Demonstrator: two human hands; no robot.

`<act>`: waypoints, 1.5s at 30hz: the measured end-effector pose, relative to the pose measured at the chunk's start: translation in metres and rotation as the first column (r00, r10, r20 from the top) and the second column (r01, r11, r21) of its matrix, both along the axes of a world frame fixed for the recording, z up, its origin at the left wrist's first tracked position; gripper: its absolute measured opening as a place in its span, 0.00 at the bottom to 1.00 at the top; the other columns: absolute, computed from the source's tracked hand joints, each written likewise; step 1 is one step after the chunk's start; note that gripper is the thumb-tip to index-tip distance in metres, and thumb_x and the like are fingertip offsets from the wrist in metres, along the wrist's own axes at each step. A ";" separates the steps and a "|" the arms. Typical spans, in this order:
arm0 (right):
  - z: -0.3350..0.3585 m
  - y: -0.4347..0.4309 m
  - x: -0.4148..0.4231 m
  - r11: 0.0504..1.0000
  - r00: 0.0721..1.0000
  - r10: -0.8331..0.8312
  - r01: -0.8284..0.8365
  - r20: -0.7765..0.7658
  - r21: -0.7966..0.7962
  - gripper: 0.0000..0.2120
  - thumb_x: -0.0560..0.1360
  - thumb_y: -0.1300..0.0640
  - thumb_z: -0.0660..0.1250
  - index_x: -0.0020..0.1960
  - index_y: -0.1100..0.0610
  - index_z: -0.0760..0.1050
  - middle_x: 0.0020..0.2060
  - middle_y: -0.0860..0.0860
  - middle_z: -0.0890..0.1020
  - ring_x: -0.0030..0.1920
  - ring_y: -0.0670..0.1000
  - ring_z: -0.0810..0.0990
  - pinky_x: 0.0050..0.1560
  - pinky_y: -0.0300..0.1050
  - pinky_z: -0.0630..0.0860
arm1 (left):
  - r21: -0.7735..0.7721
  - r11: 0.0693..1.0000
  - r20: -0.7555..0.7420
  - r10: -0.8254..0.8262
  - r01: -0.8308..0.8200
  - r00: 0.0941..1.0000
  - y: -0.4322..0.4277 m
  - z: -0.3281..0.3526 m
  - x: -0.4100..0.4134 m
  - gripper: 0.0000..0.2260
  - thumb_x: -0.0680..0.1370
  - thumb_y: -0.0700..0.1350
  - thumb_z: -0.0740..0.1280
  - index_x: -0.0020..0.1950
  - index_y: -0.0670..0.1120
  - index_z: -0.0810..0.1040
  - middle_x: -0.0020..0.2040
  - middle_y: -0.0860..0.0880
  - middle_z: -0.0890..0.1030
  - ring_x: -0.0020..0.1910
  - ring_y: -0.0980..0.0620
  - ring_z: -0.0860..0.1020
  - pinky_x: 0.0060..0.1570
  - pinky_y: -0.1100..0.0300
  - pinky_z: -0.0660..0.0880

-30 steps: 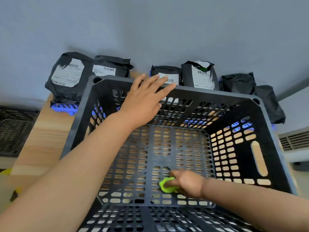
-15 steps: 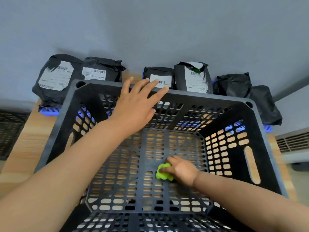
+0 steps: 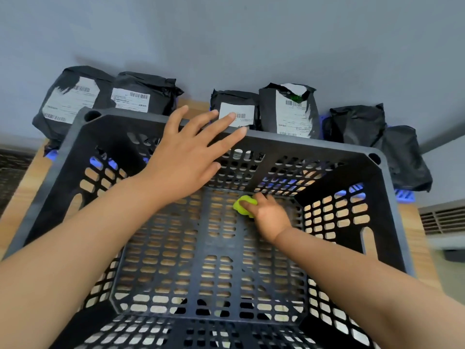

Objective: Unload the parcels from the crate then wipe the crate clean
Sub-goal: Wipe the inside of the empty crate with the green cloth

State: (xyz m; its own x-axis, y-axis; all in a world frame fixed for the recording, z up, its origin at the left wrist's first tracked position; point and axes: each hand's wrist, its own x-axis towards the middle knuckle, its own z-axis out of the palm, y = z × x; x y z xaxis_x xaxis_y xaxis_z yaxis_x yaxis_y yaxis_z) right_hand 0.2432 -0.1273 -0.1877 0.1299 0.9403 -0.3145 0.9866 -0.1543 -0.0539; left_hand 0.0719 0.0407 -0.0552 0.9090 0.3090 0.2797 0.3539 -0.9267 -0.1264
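A black perforated crate (image 3: 297, 142) fills the view, with no parcels in it. My left hand (image 3: 187, 154) lies flat with fingers spread on the crate's far rim. Inside, my right hand (image 3: 270, 215) presses a small yellow-green cloth (image 3: 242, 205) onto the crate floor near the far wall. Several black parcels stand in a row behind the crate against the wall: a labelled one (image 3: 73, 102) at the left, another (image 3: 143, 96) beside it, two labelled ones (image 3: 289, 109) in the middle, plain black ones (image 3: 357, 124) at the right.
The crate sits on a wooden table (image 3: 22, 195). A blue plastic crate (image 3: 405, 195) shows under the parcels at the right. A grey wall rises behind. A vented unit (image 3: 442, 220) stands at the far right, and a dark grille (image 3: 12, 170) at the left.
My right hand has slid the cloth from the near middle of the crate floor to its far edge. The left hand has stayed on the far rim while the view shifted.
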 end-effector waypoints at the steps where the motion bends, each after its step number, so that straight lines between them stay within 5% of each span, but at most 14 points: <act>1: -0.001 -0.005 -0.003 0.998 0.999 -0.033 0.032 -0.021 -0.055 0.25 0.78 0.63 0.57 0.72 0.46 0.64 0.65 0.60 0.67 0.62 0.62 0.69 0.53 0.53 0.72 | -0.004 1.000 -0.001 0.002 -0.002 1.000 0.000 0.000 0.000 0.32 0.74 0.49 0.66 0.76 0.53 0.56 0.75 0.46 0.61 0.72 0.42 0.62 0.68 0.35 0.54; 7: -0.004 -0.037 -0.021 0.995 0.986 0.001 -0.017 -0.168 -0.094 0.24 0.77 0.62 0.60 0.70 0.46 0.67 0.63 0.59 0.69 0.62 0.61 0.70 0.59 0.50 0.69 | -0.017 1.000 -0.009 0.004 -0.004 1.000 -0.001 0.002 0.000 0.33 0.74 0.49 0.67 0.76 0.53 0.56 0.76 0.46 0.61 0.72 0.42 0.62 0.68 0.35 0.53; 16: 0.008 -0.080 -0.053 0.955 0.975 0.170 -0.199 -0.145 -0.222 0.27 0.75 0.65 0.63 0.71 0.50 0.63 0.61 0.60 0.69 0.59 0.62 0.71 0.55 0.56 0.74 | -0.022 1.000 -0.003 -0.007 0.007 1.000 0.000 0.000 -0.002 0.33 0.75 0.49 0.66 0.77 0.53 0.55 0.76 0.47 0.60 0.73 0.43 0.60 0.69 0.35 0.50; 25: 0.037 -0.105 -0.077 0.739 0.884 0.351 -0.465 -0.310 -0.488 0.23 0.77 0.65 0.61 0.70 0.54 0.65 0.62 0.62 0.69 0.56 0.65 0.75 0.52 0.58 0.76 | -0.049 0.999 0.028 -0.020 0.022 0.999 0.000 0.000 -0.002 0.33 0.74 0.47 0.67 0.76 0.53 0.57 0.75 0.46 0.62 0.72 0.42 0.61 0.69 0.36 0.49; 28: 0.035 -0.097 -0.071 0.780 0.905 0.320 -0.419 -0.279 -0.464 0.22 0.77 0.63 0.62 0.70 0.53 0.66 0.62 0.60 0.70 0.56 0.63 0.74 0.53 0.57 0.74 | -0.042 0.999 0.030 -0.013 0.014 0.999 0.000 0.001 -0.002 0.34 0.74 0.47 0.67 0.76 0.53 0.57 0.75 0.47 0.62 0.72 0.43 0.62 0.69 0.37 0.48; 33: 0.019 -0.063 -0.031 0.926 0.992 0.070 -0.104 -0.104 -0.363 0.22 0.76 0.61 0.62 0.69 0.48 0.68 0.61 0.56 0.70 0.56 0.59 0.76 0.52 0.50 0.74 | -0.027 1.000 0.027 -0.004 0.005 1.000 0.000 -0.001 -0.001 0.34 0.74 0.48 0.67 0.77 0.54 0.56 0.75 0.47 0.61 0.72 0.44 0.61 0.69 0.37 0.47; 38: 0.013 -0.038 -0.013 0.952 0.995 0.082 -0.096 -0.058 -0.292 0.20 0.77 0.58 0.62 0.68 0.48 0.69 0.62 0.56 0.71 0.59 0.59 0.74 0.53 0.50 0.72 | -0.040 0.999 0.057 -0.013 0.015 0.998 0.000 -0.002 0.000 0.34 0.73 0.47 0.68 0.76 0.54 0.57 0.75 0.48 0.62 0.72 0.44 0.62 0.69 0.37 0.49; 45: 0.013 -0.003 0.019 0.988 0.993 -0.107 0.113 0.055 -0.105 0.22 0.73 0.62 0.66 0.66 0.51 0.72 0.61 0.59 0.72 0.59 0.61 0.75 0.51 0.50 0.74 | -0.038 0.999 0.070 -0.016 0.019 0.997 0.001 -0.004 0.000 0.34 0.73 0.46 0.69 0.76 0.54 0.57 0.75 0.48 0.63 0.72 0.44 0.62 0.69 0.37 0.49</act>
State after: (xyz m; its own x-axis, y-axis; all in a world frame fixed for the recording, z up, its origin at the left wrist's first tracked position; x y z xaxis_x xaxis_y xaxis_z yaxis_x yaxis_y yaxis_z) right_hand 0.2625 -0.1301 -0.1745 0.2484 0.8806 -0.4036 0.9643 -0.2643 0.0168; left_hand 0.0716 0.0413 -0.0589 0.8932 0.3048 0.3305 0.3441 -0.9366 -0.0660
